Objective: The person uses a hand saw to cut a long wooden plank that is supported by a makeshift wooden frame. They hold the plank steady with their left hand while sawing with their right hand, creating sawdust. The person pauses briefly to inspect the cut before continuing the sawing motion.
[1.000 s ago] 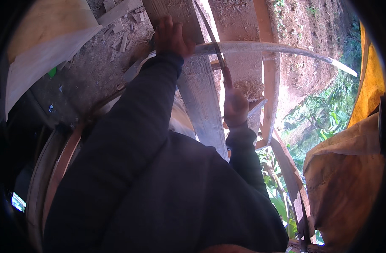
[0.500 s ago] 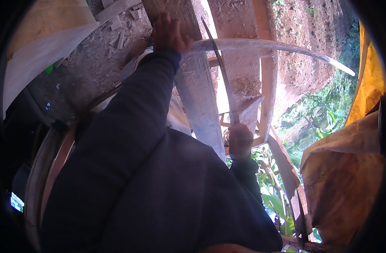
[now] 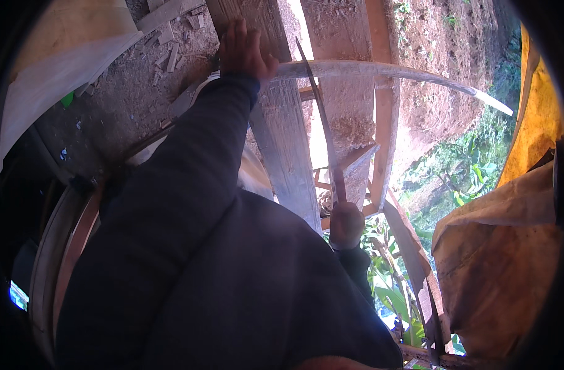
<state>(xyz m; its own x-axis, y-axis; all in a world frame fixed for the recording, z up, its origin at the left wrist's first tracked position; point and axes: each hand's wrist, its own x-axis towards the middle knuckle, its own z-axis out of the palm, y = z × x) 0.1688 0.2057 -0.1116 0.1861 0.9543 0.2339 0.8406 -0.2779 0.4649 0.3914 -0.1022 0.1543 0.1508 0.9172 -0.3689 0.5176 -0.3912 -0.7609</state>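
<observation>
Two hands, one blade, one long pale strip. Your left hand point(image 3: 242, 49) presses down flat on the curved wooden strip point(image 3: 380, 71) where it crosses a grey plank point(image 3: 288, 148). Your right hand point(image 3: 346, 223) is fisted round the long knife point(image 3: 322, 123), blade crossing the strip just right of your left hand. Your dark sleeves hide the foreground.
</observation>
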